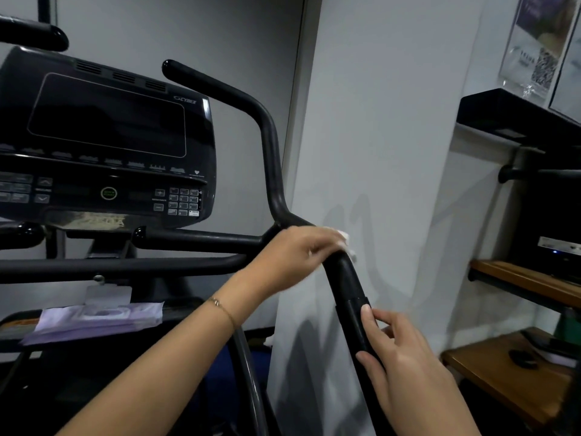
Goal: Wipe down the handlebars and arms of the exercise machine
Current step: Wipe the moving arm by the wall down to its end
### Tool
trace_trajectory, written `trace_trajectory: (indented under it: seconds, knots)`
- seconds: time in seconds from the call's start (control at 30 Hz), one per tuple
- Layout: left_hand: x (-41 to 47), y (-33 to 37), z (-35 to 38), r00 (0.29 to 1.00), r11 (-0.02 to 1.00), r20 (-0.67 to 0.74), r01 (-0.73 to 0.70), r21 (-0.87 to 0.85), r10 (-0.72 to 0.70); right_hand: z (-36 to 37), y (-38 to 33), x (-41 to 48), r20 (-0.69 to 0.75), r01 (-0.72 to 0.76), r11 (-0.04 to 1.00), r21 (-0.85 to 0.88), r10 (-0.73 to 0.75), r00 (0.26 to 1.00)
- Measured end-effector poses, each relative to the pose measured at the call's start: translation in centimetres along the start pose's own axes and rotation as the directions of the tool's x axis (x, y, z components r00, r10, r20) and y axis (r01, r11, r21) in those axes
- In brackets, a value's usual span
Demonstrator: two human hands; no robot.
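Observation:
The exercise machine's black right arm [347, 287] rises from the lower right, bends at a junction, and runs up into a curved handlebar [270, 143]. My left hand [295, 253] curls over the bend of the arm, pressing a white wipe [345, 239] against it; only the wipe's edge shows past my fingers. My right hand [399, 357] grips the arm lower down, thumb and fingers round the black sleeve. A horizontal bar [201, 239] runs left from the junction toward the console.
The black console [107, 140] with a dark screen and keypad fills the left. A purple pack of wipes [94, 319] lies on the machine's tray below it. A white wall column stands right behind the arm. Wooden shelves [522, 284] and a low table [503, 379] are at right.

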State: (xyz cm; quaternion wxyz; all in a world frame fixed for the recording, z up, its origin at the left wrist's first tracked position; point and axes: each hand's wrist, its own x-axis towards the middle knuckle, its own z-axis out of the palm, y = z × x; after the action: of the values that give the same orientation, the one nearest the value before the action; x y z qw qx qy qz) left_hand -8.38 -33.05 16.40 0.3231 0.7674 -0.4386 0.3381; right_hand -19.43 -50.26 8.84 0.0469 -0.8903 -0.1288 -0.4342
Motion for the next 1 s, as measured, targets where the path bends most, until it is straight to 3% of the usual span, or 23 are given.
trace_trajectory:
  seconds: [0.07, 0.17, 0.23, 0.33, 0.43, 0.5, 0.57, 0.67, 0.73, 1.0]
  knots:
    - [-0.8, 1.1, 0.8, 0.983, 0.981, 0.054, -0.178, 0.081, 0.174, 0.0, -0.1, 0.1, -0.004, -0.011, 1.0, -0.003, 0.011, 1.0]
    - [-0.3, 0.3, 0.8, 0.977, 0.974, 0.062, -0.209, 0.086, 0.205, 0.0, -0.1, 0.0, -0.017, -0.013, 1.0, -0.01, 0.013, 1.0]
    - [0.4, -1.0, 0.3, 0.994, 0.989, 0.007, -0.105, 0.107, 0.105, -0.1, -0.2, -0.1, -0.022, -0.007, 1.0, -0.005, 0.006, 1.0]
    - [0.2, -1.6, 1.5, 0.963, 0.996, -0.256, 0.083, -0.012, -0.083, -0.1, -0.3, -0.2, -0.026, -0.003, 1.0, -0.007, 0.003, 1.0]
    - [-2.7, 0.3, 5.2, 0.869, 0.997, -0.49, 0.067, -0.025, -0.071, 0.1, -0.2, -0.3, -0.029, -0.002, 1.0, 0.005, 0.002, 1.0]
    - [-4.9, 2.2, 7.8, 0.843, 0.994, -0.529, 0.07, -0.08, -0.102, 0.3, 0.0, -0.3, -0.028, 0.002, 1.0, 0.013, -0.002, 1.0]
    - [-5.9, 4.3, 9.5, 0.791, 0.958, -0.558, 0.115, -0.263, -0.249, 0.4, 0.0, -0.3, -0.025, -0.001, 1.0, 0.013, 0.002, 1.0]
    - [-3.7, 6.3, 9.1, 0.614, 0.77, -0.524, 0.232, -0.595, -0.59, 0.2, 0.0, -0.2, -0.011, 0.004, 1.0, -0.004, -0.004, 1.0]
    - [-1.8, 5.9, 8.1, 0.516, 0.655, -0.469, 0.269, -0.706, -0.717, 0.0, -0.1, -0.2, 0.002, -0.001, 1.0, -0.002, 0.001, 1.0]
    - [-3.7, 8.4, 8.1, 0.519, 0.549, -0.399, 0.169, -0.818, -0.755, 0.3, -0.1, -0.2, -0.002, 0.005, 1.0, 0.012, -0.005, 1.0]
